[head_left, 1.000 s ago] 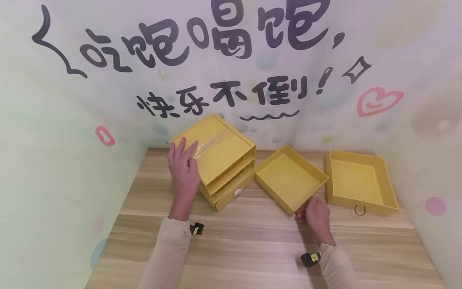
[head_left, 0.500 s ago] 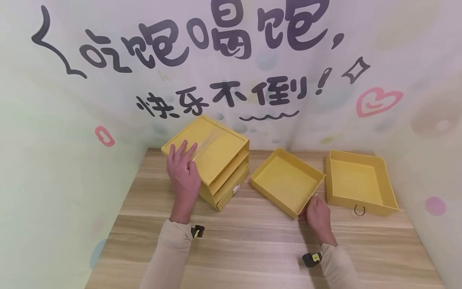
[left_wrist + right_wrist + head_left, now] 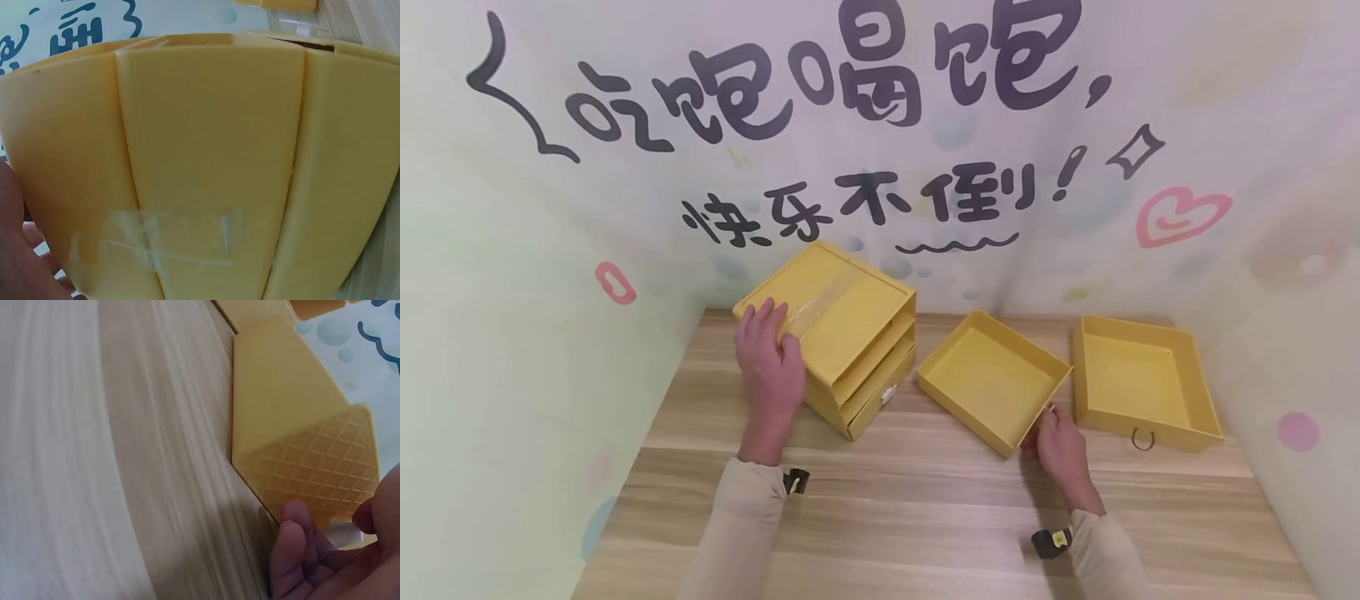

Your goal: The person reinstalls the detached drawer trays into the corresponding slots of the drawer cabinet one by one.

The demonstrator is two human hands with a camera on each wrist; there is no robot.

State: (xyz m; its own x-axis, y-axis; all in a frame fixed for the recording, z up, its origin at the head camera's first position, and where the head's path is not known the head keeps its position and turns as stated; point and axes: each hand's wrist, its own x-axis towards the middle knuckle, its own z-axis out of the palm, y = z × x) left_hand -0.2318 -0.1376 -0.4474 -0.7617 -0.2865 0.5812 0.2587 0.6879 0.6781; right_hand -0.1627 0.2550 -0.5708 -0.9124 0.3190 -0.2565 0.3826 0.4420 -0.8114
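Observation:
A yellow drawer cabinet with clear tape across its top stands turned at an angle on the table. Two upper slots are without drawers; a drawer with a white knob fills the bottom one. My left hand rests along the cabinet's top left edge, fingers extended over the top. In the left wrist view, the cabinet's taped side takes up most of the picture. My right hand pinches the white knob of a loose yellow drawer. That drawer's front has a waffle pattern.
Another loose yellow drawer with a dark ring-shaped handle lies to the right, close beside the pinched drawer. The wood-grain table meets a printed wall cloth behind the cabinet.
The cabinet has shifted left, widening the gap to the pinched drawer. That drawer has moved slightly left and toward me. My left hand's fingers have drawn closer together and slid left.

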